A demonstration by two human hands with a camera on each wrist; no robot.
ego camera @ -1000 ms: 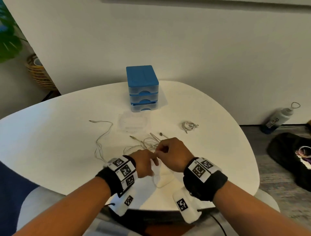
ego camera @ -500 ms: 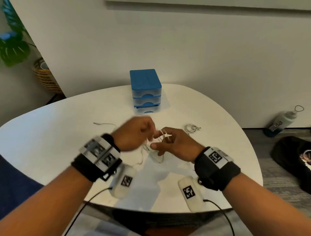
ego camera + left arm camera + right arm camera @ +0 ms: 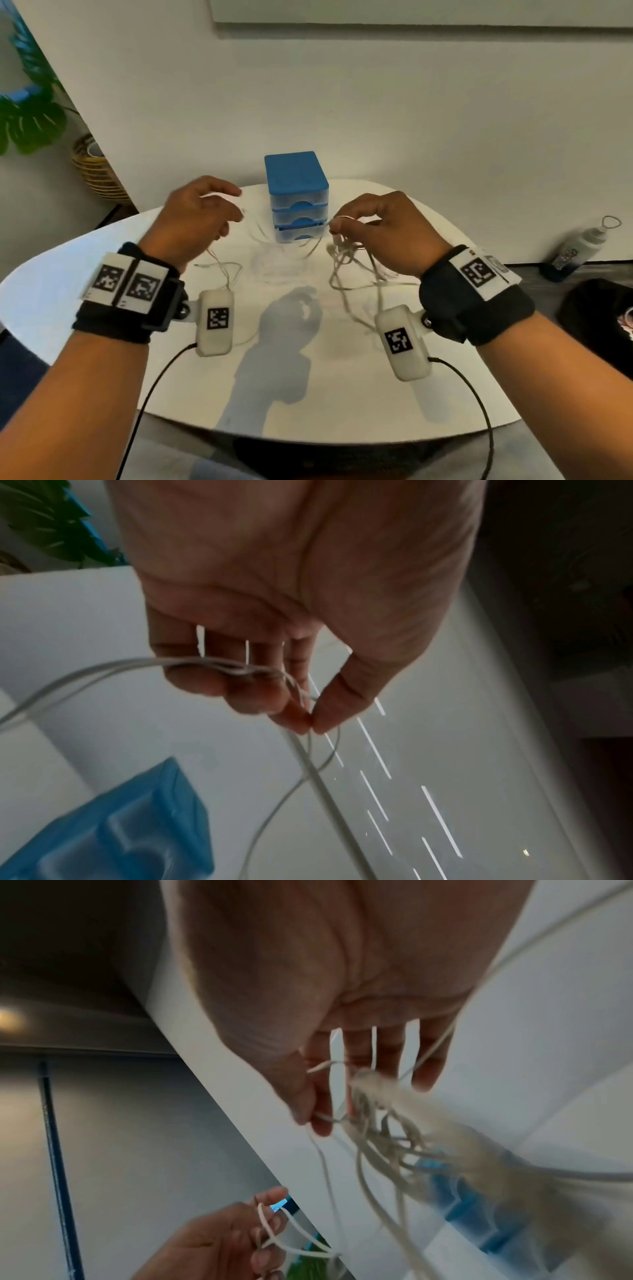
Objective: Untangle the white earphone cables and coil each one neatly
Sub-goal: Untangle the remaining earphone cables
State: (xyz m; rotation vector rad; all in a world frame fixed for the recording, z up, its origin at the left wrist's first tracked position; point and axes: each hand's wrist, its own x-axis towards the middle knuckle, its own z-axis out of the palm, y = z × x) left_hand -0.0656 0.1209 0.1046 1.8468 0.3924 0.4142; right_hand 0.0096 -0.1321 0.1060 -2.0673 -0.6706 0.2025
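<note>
Both hands are raised above the white table (image 3: 102,342) with the tangled white earphone cables (image 3: 346,270) strung between them. My left hand (image 3: 202,219) pinches a cable strand (image 3: 240,669) between thumb and fingertips, with more cable draped over its curled fingers. My right hand (image 3: 380,226) pinches another strand near a knotted bunch (image 3: 383,1123) that hangs below its fingers. Loose loops (image 3: 281,253) sag between the two hands and blur in front of the blue drawer box. A second, coiled earphone is not visible now.
A small blue drawer box (image 3: 296,195) stands at the table's back, just behind the hands. On the floor at right are a water bottle (image 3: 575,250) and a dark bag (image 3: 599,315). A plant (image 3: 30,113) and wicker basket (image 3: 96,168) stand at left.
Both hands have lifted off the table with the cables and pulled apart, left hand to the left and right hand to the right, stretching the tangle between them.
</note>
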